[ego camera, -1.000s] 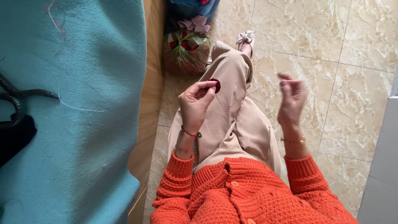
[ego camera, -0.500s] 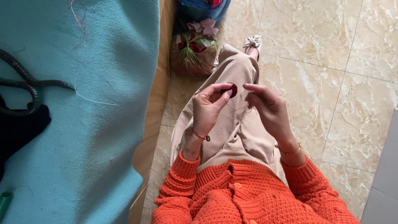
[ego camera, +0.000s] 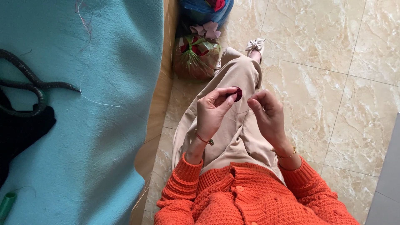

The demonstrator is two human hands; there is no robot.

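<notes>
Both hands meet above the lap: left hand (ego camera: 213, 111) pinching a dark red disc (ego camera: 236, 94), right hand (ego camera: 266, 114) pinched beside it.

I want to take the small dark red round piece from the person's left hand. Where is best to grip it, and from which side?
Grip the dark red round piece at its free right edge, coming from the right hand's side. The left hand pinches its left edge between thumb and fingertips, so that side is covered. It looks flat and thin, so probably a fingertip pinch across its faces suits it.
</notes>
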